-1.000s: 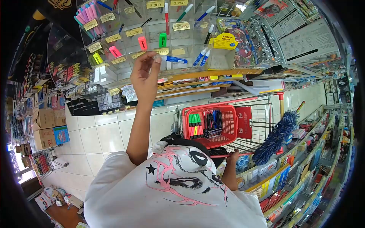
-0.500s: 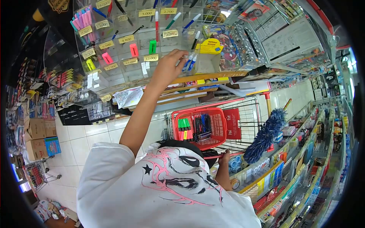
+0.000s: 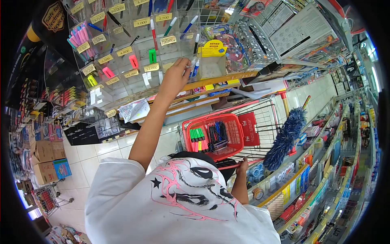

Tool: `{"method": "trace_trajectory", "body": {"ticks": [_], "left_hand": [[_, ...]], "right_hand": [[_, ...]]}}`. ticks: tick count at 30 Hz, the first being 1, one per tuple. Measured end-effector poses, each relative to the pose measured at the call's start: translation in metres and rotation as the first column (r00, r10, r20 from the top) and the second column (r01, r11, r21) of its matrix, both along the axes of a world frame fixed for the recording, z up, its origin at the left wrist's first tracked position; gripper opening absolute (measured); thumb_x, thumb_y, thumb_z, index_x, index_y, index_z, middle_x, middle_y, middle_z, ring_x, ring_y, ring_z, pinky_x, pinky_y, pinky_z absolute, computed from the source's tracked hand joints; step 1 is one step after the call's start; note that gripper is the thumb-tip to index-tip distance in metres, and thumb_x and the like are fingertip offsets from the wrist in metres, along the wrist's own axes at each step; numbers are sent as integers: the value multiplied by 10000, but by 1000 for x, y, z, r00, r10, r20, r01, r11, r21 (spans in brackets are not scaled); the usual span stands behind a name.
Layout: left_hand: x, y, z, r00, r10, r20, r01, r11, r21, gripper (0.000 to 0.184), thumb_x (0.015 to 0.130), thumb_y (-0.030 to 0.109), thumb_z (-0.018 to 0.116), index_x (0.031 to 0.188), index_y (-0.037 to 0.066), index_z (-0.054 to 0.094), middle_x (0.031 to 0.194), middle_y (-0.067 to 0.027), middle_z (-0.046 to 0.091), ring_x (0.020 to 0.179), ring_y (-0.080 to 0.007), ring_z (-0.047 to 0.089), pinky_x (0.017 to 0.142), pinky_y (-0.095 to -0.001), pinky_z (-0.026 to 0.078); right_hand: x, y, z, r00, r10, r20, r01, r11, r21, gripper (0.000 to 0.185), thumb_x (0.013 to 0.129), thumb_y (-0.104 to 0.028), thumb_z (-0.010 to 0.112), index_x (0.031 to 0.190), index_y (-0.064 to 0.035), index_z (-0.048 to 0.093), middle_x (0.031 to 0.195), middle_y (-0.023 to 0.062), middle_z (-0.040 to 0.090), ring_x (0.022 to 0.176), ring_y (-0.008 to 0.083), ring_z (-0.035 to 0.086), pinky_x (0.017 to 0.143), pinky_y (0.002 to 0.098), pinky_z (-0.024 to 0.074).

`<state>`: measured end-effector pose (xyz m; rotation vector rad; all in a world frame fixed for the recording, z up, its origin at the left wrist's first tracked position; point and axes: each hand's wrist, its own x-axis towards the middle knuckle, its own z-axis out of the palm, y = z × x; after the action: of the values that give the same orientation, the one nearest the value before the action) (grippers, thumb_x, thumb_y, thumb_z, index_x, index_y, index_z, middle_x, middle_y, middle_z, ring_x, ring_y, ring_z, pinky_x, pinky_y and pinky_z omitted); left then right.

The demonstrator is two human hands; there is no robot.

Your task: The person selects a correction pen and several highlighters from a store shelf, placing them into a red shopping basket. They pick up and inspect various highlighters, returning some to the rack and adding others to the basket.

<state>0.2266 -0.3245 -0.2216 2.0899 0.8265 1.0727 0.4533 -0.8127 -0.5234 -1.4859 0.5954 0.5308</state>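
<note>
My left hand [image 3: 175, 77] reaches up to the clear pen rack [image 3: 132, 87]. Its fingers are closed at the blue-and-white correction pens [image 3: 196, 67], beside a compartment with a yellow Kenko label [image 3: 214, 48]; part of the grip is hidden. Low on the right, my right hand [image 3: 243, 166] is closed around the red handle of a shopping cart [image 3: 260, 143]. In the cart sits a red basket [image 3: 235, 138] holding green highlighters [image 3: 197, 133], pink ones and many dark pens [image 3: 217, 134].
Markers and highlighters with price tags [image 3: 142, 22] fill the rack. A blue fluffy duster [image 3: 286, 140] stands at the cart's right side. Stocked shelves [image 3: 321, 171] line the right. Cardboard boxes [image 3: 44, 173] and another cart [image 3: 48, 199] stand on the tiled floor at left.
The view has shifted, so the rack appears farther left. My left hand stays at the correction pens, and my right hand stays on the cart handle.
</note>
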Motion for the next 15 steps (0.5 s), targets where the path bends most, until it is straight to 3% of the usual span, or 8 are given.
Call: {"method": "trace_trajectory", "body": {"ticks": [6,10,12,13,15], "left_hand": [[-8,-22,-16,999,39,-14,-39,999,0,115,873,72,610,964,9,575,941,-145,641,832,-290,662,739,-358,508],[-15,-55,-57,999,-8,38,8,1000,8,100,856,64,599,947,22,586,924,-144,632,799,-324,651,714,-390,506],[-20,-75,-83,982,-168,-81,157,980,-124,138,867,101,611,969,10,594,919,-143,656,854,-284,659,769,-360,508],[-23,-85,-99,981,-175,-90,162,978,-131,138,867,101,611,969,10,594,919,-143,656,854,-284,659,769,-360,508],[-28,-103,-131,910,-362,-202,298,911,-286,173,856,117,615,992,12,608,896,-146,656,835,-290,658,765,-381,509]], "right_hand": [[-4,5,6,999,-20,34,23,998,-65,213,898,-206,592,1006,-22,596,606,2,402,505,120,432,445,280,397],[-9,11,15,998,-13,57,19,994,-108,202,901,-222,590,975,-34,594,608,6,419,505,122,437,450,282,403],[-11,13,17,997,-23,80,32,993,-111,212,904,-232,586,980,-34,594,594,2,408,496,121,430,451,283,402],[-9,12,13,997,-27,71,36,991,-132,205,904,-239,585,955,-41,604,597,1,411,485,121,423,446,289,398],[-11,15,13,994,-59,95,70,990,-125,179,901,-230,589,897,-52,606,589,-6,405,467,117,408,438,282,383]]}}
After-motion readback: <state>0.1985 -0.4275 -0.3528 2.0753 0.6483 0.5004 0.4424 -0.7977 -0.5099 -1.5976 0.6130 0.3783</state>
